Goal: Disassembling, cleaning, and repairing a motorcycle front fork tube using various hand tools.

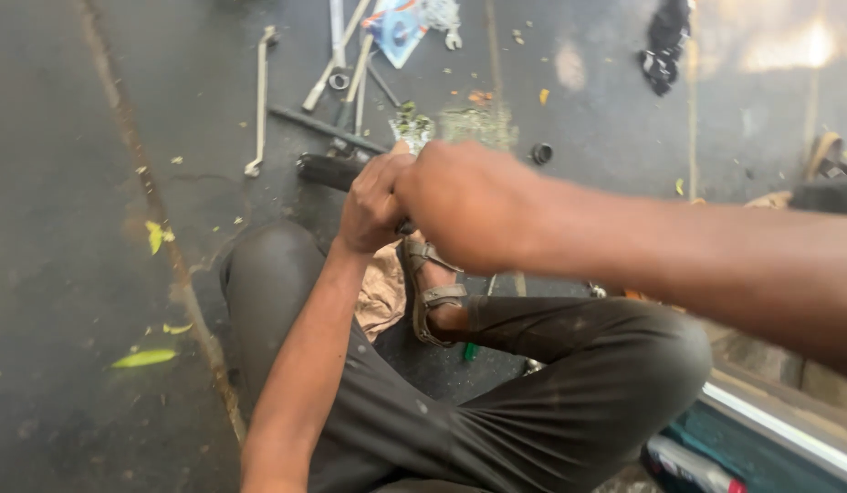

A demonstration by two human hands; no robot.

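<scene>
I read the dark cylindrical bar [325, 171] as the thing in hand: it lies just above the middle of the view, its long axis running from about 10 o'clock down toward 4 o'clock. Only its blunt upper-left end shows; the rest passes into my two fists and I cannot see where it ends.

My left hand [373, 203] is wrapped tight around the bar, fingers fully curled, knuckles up, the free end sticking out of the fist toward 10 o'clock. My right hand [465, 203] sits just beside it at 3 o'clock, touching it or nearly so, also balled closed; I judge it grips the same bar further along, but the back of the hand hides what the fingers hold. So the left hand is the nearer one to the visible end.

The left forearm climbs from 6 o'clock, nearly vertical in the view; the right forearm comes in from 4 o'clock, long and almost level, crossing above my bent knee.

Below the hands at 6 o'clock rests a foot in a strapped sandal [430, 294], beside a crumpled tan rag [381, 290]. Beyond the bar, at 12 o'clock, long metal rods and wrenches [259, 100] lie scattered on the dark concrete floor [67, 274], with a small black ring [541, 152] at 2 o'clock.
</scene>
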